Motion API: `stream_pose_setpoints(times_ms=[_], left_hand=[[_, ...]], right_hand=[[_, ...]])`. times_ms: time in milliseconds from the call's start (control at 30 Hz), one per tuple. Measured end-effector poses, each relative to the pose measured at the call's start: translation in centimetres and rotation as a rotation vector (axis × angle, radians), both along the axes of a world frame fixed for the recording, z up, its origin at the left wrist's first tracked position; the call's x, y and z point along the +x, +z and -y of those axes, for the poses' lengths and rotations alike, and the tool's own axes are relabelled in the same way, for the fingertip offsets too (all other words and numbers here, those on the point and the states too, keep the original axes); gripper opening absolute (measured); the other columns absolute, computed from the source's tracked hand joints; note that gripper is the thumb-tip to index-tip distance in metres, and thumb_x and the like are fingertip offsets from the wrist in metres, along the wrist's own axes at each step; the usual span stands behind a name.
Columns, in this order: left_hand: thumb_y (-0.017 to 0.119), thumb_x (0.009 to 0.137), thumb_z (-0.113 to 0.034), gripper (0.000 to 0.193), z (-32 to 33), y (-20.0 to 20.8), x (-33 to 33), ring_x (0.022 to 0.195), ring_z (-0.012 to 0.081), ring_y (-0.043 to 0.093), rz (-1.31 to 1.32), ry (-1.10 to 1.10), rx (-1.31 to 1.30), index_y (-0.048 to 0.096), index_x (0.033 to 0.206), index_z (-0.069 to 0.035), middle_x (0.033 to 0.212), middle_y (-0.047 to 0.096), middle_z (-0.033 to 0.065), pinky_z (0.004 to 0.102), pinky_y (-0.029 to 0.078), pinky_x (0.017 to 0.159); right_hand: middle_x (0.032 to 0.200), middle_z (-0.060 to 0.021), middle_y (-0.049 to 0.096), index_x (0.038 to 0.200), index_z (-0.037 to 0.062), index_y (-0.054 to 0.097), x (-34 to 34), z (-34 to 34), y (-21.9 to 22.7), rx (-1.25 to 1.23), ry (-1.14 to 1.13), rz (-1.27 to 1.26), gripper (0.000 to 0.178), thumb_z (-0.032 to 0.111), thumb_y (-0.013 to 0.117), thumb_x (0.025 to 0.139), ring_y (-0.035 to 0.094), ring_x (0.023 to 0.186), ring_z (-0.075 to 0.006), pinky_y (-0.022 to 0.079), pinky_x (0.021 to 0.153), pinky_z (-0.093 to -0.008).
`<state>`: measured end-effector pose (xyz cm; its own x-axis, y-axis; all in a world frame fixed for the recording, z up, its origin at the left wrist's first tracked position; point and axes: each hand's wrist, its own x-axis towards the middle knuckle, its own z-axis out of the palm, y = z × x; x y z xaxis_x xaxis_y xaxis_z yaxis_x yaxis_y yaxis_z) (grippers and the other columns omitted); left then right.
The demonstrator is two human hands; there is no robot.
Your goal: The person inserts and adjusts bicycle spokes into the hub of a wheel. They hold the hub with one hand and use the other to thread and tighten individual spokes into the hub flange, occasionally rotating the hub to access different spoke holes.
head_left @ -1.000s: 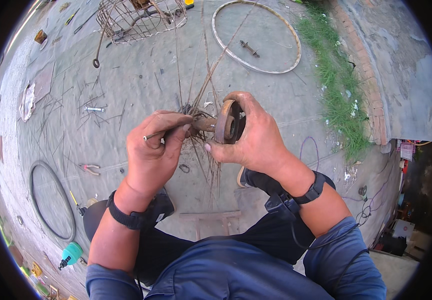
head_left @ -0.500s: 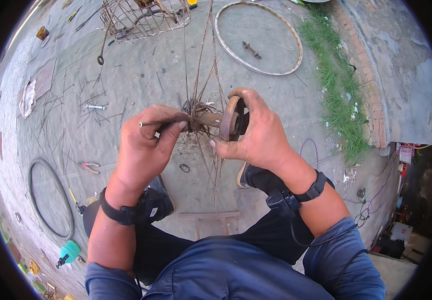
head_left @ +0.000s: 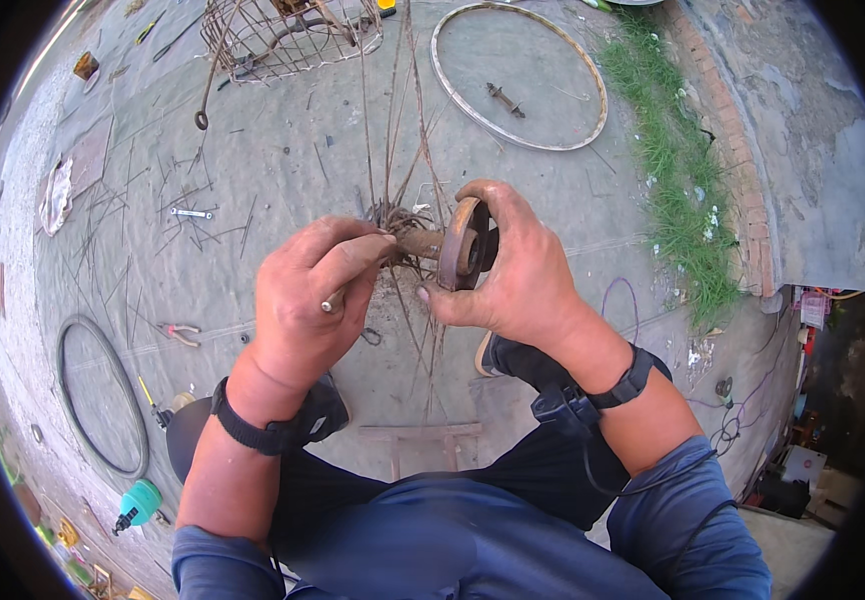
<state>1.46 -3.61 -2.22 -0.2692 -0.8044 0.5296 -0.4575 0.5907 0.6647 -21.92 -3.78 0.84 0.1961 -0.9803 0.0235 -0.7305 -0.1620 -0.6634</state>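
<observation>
A rusty wheel hub (head_left: 421, 243) with long thin spokes (head_left: 390, 130) fanning from it is held up in front of me. My right hand (head_left: 521, 255) is closed around the rusty ring-shaped end (head_left: 456, 245) of the hub, thumb below and fingers over the top. At the spoked end, my left hand (head_left: 315, 290) is closed on a thin metal rod (head_left: 333, 301), its blunt end poking out from the fist. The rod's other end is hidden by the fingers, close to where the spokes bunch up.
A bare wheel rim (head_left: 602, 98) lies ahead with a loose axle (head_left: 504, 100) inside it. Left on the ground are a wrench (head_left: 192, 213), pliers (head_left: 181, 335), a tyre (head_left: 65, 375) and scattered spokes. A wire basket (head_left: 253, 70) stands at the far side.
My left hand has turned and shifted slightly right, so the rod's free end now points down toward me instead of left. The spokes have swung a little; my right hand keeps its hold.
</observation>
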Motion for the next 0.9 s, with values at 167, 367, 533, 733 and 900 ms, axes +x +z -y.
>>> stream_pose_setpoints(times_ms=[167,367,533,733,900], left_hand=[[0.077,0.086,0.011,0.025,-0.8,-0.2,0.2,0.086,0.0312,0.075,-0.139,-0.027,0.22,0.076,0.106,-0.004,0.103,0.076,0.0128,0.0359,0.06,0.073],[0.076,0.086,0.011,0.027,-0.5,-0.3,-0.1,0.086,0.0305,0.076,-0.186,0.028,0.114,0.077,0.108,-0.006,0.101,0.076,0.013,0.0344,0.06,0.074],[0.076,0.085,0.011,0.029,-0.7,-0.1,-0.1,0.084,0.0298,0.075,-0.083,0.018,0.08,0.076,0.107,-0.007,0.1,0.076,0.0121,0.035,0.06,0.071],[0.074,0.092,0.01,0.02,-0.4,0.1,0.0,0.084,0.023,0.074,-0.071,-0.012,0.249,0.075,0.106,-0.004,0.099,0.076,0.0108,0.0317,0.059,0.073],[0.073,0.098,0.006,0.009,-0.4,0.1,0.3,0.088,0.0116,0.072,-0.273,0.058,0.662,0.07,0.106,0.005,0.096,0.075,0.0058,0.0282,0.06,0.077]], right_hand=[[0.122,-0.0232,0.066,0.132,0.0025,0.056,-0.6,0.2,-0.4,0.025,-0.071,0.042,0.091,0.047,0.094,0.063,0.071,0.109,-0.0426,0.06,0.09,-0.0488],[0.121,-0.0242,0.068,0.132,0.0012,0.058,-0.4,0.3,-0.3,0.031,-0.045,0.026,0.09,0.044,0.094,0.062,0.072,0.108,-0.0422,0.06,0.09,-0.0481],[0.119,-0.0227,0.068,0.131,0.0012,0.058,-0.4,0.2,0.0,0.07,-0.05,0.02,0.089,0.045,0.094,0.063,0.071,0.108,-0.0411,0.06,0.091,-0.0471],[0.12,-0.0197,0.065,0.133,0.0051,0.056,-0.2,-0.2,-0.8,-0.028,-0.017,-0.079,0.091,0.047,0.094,0.061,0.071,0.104,-0.0418,0.061,0.086,-0.0495],[0.119,-0.019,0.064,0.133,0.0076,0.055,0.1,-0.6,-0.5,-0.028,0.017,-0.115,0.092,0.048,0.093,0.06,0.07,0.104,-0.0425,0.06,0.084,-0.0509]])
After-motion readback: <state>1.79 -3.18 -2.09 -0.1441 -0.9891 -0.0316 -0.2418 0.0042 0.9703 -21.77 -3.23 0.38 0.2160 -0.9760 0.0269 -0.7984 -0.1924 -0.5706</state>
